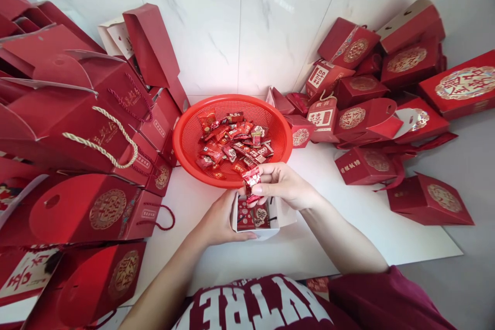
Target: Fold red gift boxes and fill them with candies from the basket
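A small white-sided box (266,234) stands open in front of me, with red wrapped pieces inside it. My left hand (222,219) grips the box by its left side, thumb along the near edge. Between the thumb and fingers of my right hand (284,185) is a red wrapped candy (252,184), held just above the box opening. Right behind the box sits a red perforated basket (185,157) holding a heap of wrapped candies (232,139), mostly red.
Large red gift boxes with rope handles (77,129) crowd the left side. Many smaller red boxes (363,118) are piled at the right. A tiled wall (240,26) rises behind the white table (328,232).
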Action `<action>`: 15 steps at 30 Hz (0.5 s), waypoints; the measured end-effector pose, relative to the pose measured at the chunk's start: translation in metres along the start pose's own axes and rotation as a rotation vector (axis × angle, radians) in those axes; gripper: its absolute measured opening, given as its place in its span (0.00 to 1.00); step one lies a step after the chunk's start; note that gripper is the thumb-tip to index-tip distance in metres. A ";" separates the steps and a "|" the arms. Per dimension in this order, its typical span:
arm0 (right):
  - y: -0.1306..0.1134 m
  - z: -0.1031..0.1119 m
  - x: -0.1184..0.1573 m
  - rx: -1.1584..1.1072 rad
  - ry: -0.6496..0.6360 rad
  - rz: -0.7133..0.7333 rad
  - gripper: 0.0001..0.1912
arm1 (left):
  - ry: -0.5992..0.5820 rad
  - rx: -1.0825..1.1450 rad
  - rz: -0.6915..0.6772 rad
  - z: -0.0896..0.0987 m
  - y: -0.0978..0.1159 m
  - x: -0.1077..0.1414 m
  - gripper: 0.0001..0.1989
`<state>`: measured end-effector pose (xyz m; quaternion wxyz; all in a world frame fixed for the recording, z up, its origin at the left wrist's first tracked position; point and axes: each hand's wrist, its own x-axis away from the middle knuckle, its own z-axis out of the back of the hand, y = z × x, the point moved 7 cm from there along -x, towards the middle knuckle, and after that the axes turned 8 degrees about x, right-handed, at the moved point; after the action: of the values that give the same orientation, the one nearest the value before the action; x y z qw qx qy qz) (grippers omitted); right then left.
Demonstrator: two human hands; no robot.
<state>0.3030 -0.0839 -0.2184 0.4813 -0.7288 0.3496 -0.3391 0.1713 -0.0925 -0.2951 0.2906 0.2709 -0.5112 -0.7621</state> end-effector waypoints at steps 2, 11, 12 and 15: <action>0.001 -0.003 0.000 -0.001 -0.011 -0.015 0.15 | 0.002 0.005 0.001 0.000 0.001 0.000 0.49; -0.009 -0.011 0.010 0.316 -0.058 0.107 0.09 | 0.004 0.047 0.024 -0.001 0.003 -0.001 0.50; -0.013 -0.012 0.013 0.472 -0.061 0.141 0.08 | 0.004 0.050 0.022 -0.001 0.003 -0.001 0.49; -0.018 -0.018 0.021 1.096 -0.073 0.180 0.08 | 0.001 0.017 0.028 0.000 0.002 0.000 0.50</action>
<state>0.3028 -0.1045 -0.1923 0.8288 -0.3504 0.1662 -0.4032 0.1719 -0.0931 -0.2931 0.2993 0.2663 -0.5212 -0.7535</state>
